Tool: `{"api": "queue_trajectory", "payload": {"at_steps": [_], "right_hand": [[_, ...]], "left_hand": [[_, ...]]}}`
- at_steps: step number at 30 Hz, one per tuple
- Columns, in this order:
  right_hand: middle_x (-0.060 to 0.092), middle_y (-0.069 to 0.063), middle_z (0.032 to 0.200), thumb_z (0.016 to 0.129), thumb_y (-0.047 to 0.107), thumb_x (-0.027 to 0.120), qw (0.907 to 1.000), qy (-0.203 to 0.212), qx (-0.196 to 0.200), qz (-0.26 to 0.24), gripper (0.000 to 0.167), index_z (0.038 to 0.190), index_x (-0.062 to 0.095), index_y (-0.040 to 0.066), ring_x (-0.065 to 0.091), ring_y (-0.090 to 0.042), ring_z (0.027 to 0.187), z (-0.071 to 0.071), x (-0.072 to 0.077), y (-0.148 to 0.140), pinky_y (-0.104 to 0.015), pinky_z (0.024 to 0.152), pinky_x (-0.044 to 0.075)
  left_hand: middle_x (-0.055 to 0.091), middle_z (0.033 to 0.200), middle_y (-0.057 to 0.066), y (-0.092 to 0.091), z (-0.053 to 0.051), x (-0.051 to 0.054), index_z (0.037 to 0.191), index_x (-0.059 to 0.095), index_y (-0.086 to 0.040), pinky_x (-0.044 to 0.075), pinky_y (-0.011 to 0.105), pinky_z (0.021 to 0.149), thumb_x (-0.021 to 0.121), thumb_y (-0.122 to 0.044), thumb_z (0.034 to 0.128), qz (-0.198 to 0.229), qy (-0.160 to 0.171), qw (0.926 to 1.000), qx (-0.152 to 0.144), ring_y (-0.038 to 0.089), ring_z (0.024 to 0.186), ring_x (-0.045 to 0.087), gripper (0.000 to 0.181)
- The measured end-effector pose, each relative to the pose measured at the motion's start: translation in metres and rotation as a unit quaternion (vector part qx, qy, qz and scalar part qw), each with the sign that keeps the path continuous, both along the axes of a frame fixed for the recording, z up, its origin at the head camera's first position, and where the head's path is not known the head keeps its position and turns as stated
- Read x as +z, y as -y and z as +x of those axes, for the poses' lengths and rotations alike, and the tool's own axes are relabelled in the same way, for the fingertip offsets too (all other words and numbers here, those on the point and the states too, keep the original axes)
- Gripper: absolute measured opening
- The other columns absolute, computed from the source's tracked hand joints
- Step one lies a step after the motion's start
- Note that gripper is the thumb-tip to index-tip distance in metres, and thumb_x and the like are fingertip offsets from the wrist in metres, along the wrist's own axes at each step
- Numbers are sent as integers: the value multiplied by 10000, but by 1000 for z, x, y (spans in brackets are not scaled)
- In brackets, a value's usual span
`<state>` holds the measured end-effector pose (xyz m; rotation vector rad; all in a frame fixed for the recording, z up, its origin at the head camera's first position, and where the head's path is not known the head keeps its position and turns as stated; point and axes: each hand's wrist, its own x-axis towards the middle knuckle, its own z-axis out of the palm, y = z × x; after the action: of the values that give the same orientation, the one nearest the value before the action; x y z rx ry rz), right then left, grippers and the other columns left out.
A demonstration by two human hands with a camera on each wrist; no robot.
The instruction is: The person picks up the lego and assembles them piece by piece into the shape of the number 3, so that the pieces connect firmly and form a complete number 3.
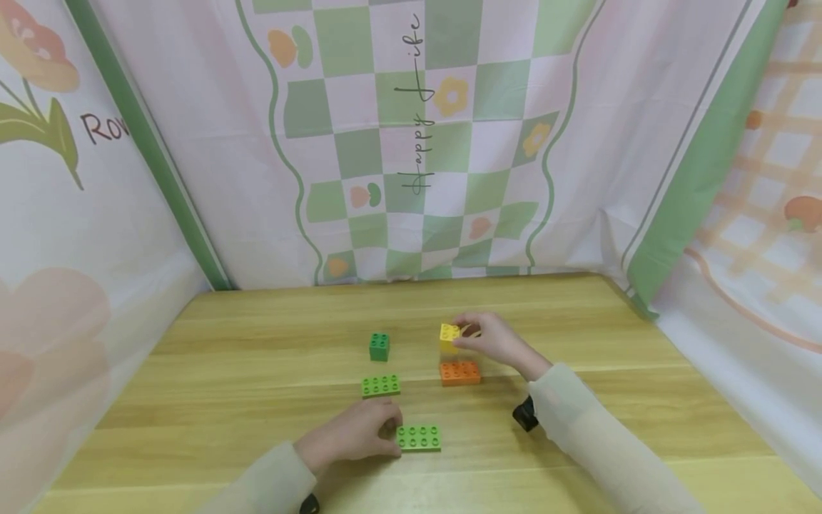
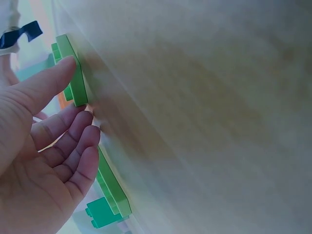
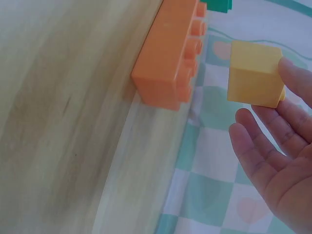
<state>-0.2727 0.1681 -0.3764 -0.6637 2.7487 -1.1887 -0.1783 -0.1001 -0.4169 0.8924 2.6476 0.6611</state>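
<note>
wood-grain table (image 1: pixel 244 371) spreads below printed cloth hangings (image 1: pixel 507 43), the back one lettered "happy life". the yellow 2x2 brick (image 1: pixel 447 335) is raised off the wood, studs up, pinched between thumb and fingertips of the right hand (image 1: pixel 491 339). just in front of it lies the orange 2x4 brick (image 1: pixel 460 373), not touching it. nearest the person, the left hand (image 1: pixel 359 432) grips the left end of the near light green 2x4 brick (image 1: pixel 420 438) with thumb and forefinger. the far light green 2x4 brick (image 1: pixel 381 386) lies beyond that hand, and the dark green 2x2 brick (image 1: pixel 379 348) stands behind it, apart. wide wood runs either side toward the table's edges; its back edge meets the cloth. count: five bricks, two light green, one each yellow, orange and dark green.
</note>
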Motion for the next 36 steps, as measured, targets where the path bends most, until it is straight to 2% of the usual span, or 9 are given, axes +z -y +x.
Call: {"api": "queue_trajectory", "payload": {"at_steps": [12, 21, 24, 32, 36], "right_hand": [[588, -127, 1135, 849, 177, 670, 9992, -102, 315, -207, 370, 1177, 590, 24, 573, -257, 949, 19, 7, 3, -338, 749, 507], [605, -103, 1105, 854, 196, 666, 9971, -308, 654, -255, 350, 1155, 608, 29, 578, -220, 918, 33, 10, 6, -309, 752, 502], [611, -83, 1092, 848, 197, 673, 9971, -249, 670, -277, 347, 1151, 613, 39, 578, -196, 913, 37, 9, 8, -301, 757, 499], [616, -82, 1079, 842, 190, 677, 9958, -159, 806, -402, 340, 1138, 617, 32, 581, -241, 924, 46, 7, 11, -371, 786, 489], [626, -86, 1041, 840, 189, 680, 9943, -169, 944, -469, 348, 1130, 617, 8, 585, -258, 903, 49, 5, 11, -365, 767, 497]], "left_hand": [[546, 927, -139, 1, 0, 0, 1006, 636, -151, 448, 225, 791, 748, -313, 750, 34, 24, 10000, -29, 1, 851, 504, 323], [555, 935, -130, 0, 0, 2, 1012, 633, -147, 447, 231, 800, 748, -318, 747, -7, -21, 10000, -30, 9, 864, 510, 335], [557, 939, -129, -1, 1, 2, 1013, 633, -149, 446, 235, 805, 748, -319, 747, -25, 8, 10000, -5, 12, 869, 511, 336], [560, 940, -130, -1, 0, 1, 1011, 631, -153, 447, 235, 805, 746, -323, 750, -30, 19, 10000, 4, 13, 874, 513, 333], [560, 930, -133, 0, -1, 1, 1013, 630, -153, 449, 230, 795, 746, -322, 750, -11, 21, 10000, -20, 9, 865, 512, 333]]}}
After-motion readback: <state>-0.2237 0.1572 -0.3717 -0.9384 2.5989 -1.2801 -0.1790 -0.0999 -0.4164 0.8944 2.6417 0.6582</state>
